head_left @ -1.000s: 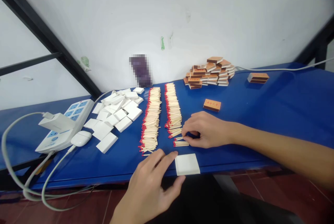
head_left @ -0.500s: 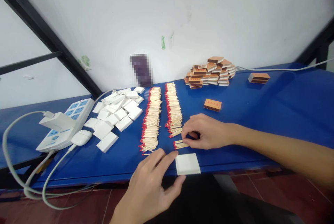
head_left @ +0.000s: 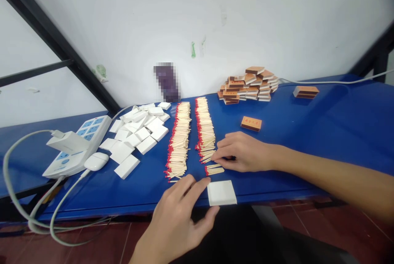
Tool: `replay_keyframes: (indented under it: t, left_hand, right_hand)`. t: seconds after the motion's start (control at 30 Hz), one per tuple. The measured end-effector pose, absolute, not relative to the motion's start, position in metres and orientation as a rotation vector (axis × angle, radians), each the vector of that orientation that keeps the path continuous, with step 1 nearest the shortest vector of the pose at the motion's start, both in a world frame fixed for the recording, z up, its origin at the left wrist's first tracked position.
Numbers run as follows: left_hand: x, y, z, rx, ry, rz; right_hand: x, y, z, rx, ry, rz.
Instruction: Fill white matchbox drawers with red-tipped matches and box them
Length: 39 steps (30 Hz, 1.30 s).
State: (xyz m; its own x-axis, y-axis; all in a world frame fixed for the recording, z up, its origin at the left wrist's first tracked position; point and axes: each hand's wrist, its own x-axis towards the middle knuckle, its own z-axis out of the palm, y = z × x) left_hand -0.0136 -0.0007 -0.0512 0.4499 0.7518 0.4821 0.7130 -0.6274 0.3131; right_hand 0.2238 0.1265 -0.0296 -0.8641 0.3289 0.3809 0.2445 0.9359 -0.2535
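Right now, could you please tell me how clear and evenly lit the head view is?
Head view: soft, even light, a mild sheen on the blue table; only faint shadows under the right hand; wide-angle distortion curves the table edge; the match rows look sharp; one pixelated patch sits by the wall.

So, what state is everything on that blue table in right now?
White tray, open, empty, at the table edge.
Left hand, open, fingertips beside that tray.
Match rows, two, lying flat, red heads left.
Right hand, fingertips at the righthand row's near end.
Loose matches, small bunch, lying flat.
Matchbox pile, closed, stacked.
Single matchbox, closed, flat.
Power strip, one adapter plugged in.
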Motion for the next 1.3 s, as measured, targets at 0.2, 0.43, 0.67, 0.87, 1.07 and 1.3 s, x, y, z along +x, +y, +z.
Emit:
replay_keyframes:
  t: [0.2, 0.43, 0.67, 0.87, 1.07, 1.3]
  left_hand:
    - [-0.0141, -0.0004, -0.0525, 2.617, 1.328, 0.921]
    - [-0.0136, -0.0001, -0.0509, 2.597, 1.321, 0.89]
    - [-0.0147, -0.0014, -0.0516, 2.585, 1.312, 0.878]
    - [-0.0144, -0.0003, -0.0521, 2.593, 1.315, 0.886]
    - [-0.015, 0.0002, -0.0523, 2.577, 1.314, 0.871]
    - [-0.0151, 0.0, -0.0518, 2.575, 1.311, 0.879]
  right_hand:
    - [0.2224, 0.129, -0.0323, -0.454, -2.661, 0.339]
    - [0.2232, 0.1292, -0.0307, -0.496, -2.681, 0.426]
    - [0.2235, 0.1275, -0.0271, -0.628, -2.674, 0.532]
    - [0.2229, 0.1275, -0.0241, -0.644, -2.643, 0.625]
    - [0.2234, 0.1265, -0.025, -0.602, -2.642, 0.594]
    - [0.2228, 0.1253, -0.0249, -0.524, -2.657, 0.625]
